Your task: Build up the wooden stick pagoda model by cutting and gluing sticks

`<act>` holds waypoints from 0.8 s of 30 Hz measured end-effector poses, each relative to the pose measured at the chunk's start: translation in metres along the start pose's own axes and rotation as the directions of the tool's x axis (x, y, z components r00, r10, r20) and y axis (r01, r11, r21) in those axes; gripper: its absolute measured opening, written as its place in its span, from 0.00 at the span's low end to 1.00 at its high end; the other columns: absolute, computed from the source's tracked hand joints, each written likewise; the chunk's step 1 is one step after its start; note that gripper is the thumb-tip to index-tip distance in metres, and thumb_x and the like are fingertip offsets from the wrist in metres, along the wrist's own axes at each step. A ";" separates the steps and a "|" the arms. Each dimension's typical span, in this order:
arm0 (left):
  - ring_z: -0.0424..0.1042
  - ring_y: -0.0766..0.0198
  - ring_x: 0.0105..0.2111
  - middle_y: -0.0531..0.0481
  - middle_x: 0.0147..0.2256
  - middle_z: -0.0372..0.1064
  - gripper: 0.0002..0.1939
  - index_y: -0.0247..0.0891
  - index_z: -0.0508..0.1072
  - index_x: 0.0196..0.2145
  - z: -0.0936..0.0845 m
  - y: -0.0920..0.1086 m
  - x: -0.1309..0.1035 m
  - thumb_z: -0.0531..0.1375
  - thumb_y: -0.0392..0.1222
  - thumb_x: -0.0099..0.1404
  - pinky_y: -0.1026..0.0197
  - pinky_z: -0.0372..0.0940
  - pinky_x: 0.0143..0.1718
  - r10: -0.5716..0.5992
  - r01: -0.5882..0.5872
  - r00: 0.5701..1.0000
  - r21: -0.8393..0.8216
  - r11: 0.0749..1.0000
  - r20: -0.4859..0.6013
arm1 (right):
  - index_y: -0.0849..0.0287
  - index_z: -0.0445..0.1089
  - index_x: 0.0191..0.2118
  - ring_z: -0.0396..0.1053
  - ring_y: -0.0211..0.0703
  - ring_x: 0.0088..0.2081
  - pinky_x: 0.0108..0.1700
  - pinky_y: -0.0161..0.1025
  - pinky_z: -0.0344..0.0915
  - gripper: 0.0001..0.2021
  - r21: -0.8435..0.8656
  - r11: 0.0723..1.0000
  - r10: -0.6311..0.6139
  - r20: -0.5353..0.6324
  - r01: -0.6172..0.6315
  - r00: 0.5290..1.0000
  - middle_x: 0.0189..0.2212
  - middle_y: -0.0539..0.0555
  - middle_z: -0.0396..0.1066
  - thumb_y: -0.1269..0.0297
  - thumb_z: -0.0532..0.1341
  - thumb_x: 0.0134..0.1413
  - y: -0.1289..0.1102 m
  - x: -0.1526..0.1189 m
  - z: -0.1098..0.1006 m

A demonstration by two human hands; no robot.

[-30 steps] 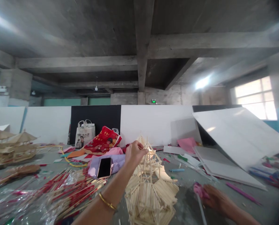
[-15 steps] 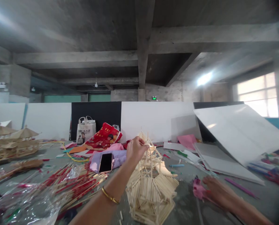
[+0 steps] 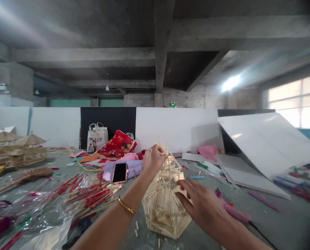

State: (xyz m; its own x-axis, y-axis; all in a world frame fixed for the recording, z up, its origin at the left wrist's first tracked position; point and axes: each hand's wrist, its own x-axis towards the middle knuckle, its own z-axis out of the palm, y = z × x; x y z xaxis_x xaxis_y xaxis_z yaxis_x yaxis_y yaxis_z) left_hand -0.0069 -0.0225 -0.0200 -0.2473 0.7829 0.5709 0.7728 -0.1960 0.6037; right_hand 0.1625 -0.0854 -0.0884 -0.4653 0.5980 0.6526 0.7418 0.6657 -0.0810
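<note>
A pale wooden-stick pavilion model (image 3: 168, 208) stands in front of me, with tiered slatted roofs and thin sticks rising to a peak. My left hand (image 3: 155, 159), a gold bangle on its wrist, pinches a thin stick (image 3: 166, 149) near that peak. Beside the model's right side, my right hand (image 3: 199, 194) has its fingers apart and slightly curled. Its fingertips are close to the roof slats; whether they touch I cannot tell. Behind this hand lies a pink glue gun (image 3: 234, 210) with a dark cord, partly covered by the hand and forearm.
Red-and-tan sticks (image 3: 92, 194) and clear plastic wrap (image 3: 45, 211) spread on the left. A phone (image 3: 119, 172) rests on purple cloth. Finished stick pavilions (image 3: 27, 149) stand far left. White boards (image 3: 253, 175) and a purple stick (image 3: 263, 200) lie right.
My right hand has left the glue gun and moved leftward to the model, its fingers now spread. My left hand keeps its pinch near the peak. The view has shifted slightly.
</note>
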 end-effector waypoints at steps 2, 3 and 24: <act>0.70 0.64 0.29 0.51 0.29 0.73 0.10 0.41 0.69 0.29 0.000 -0.001 0.000 0.61 0.48 0.49 0.65 0.57 0.28 0.015 -0.015 1.000 -0.005 1.000 -0.006 | 0.57 0.62 0.43 0.69 0.43 0.32 0.33 0.39 0.64 0.10 -0.041 0.999 -0.034 -0.013 0.034 0.999 0.35 0.53 0.69 0.66 0.51 0.55 -0.009 0.009 0.008; 0.70 0.64 0.29 0.51 0.29 0.73 0.10 0.41 0.69 0.29 0.000 0.000 -0.001 0.61 0.48 0.49 0.65 0.57 0.28 0.015 -0.015 1.000 -0.003 1.000 -0.007 | 0.58 0.61 0.45 0.69 0.44 0.33 0.33 0.39 0.64 0.11 -0.072 0.996 -0.049 -0.017 0.048 0.999 0.36 0.54 0.69 0.66 0.51 0.56 -0.012 0.012 0.012; 0.70 0.63 0.32 0.52 0.28 0.73 0.06 0.41 0.70 0.27 0.002 0.001 -0.006 0.62 0.43 0.51 0.63 0.56 0.31 0.035 -0.035 0.999 0.006 0.999 -0.037 | 0.55 0.61 0.40 0.70 0.41 0.26 0.20 0.34 0.56 0.06 -0.488 0.873 -0.002 -0.052 -0.023 0.999 0.32 0.50 0.69 0.65 0.49 0.59 -0.027 0.041 0.034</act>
State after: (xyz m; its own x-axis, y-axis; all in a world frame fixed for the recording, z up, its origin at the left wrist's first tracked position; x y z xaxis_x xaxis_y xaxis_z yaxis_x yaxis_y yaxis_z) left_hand -0.0035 -0.0257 -0.0240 -0.2416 0.7531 0.6120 0.7845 -0.2196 0.5799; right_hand 0.1071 -0.0644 -0.0849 -0.4412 0.5726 0.6910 0.8938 0.3493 0.2813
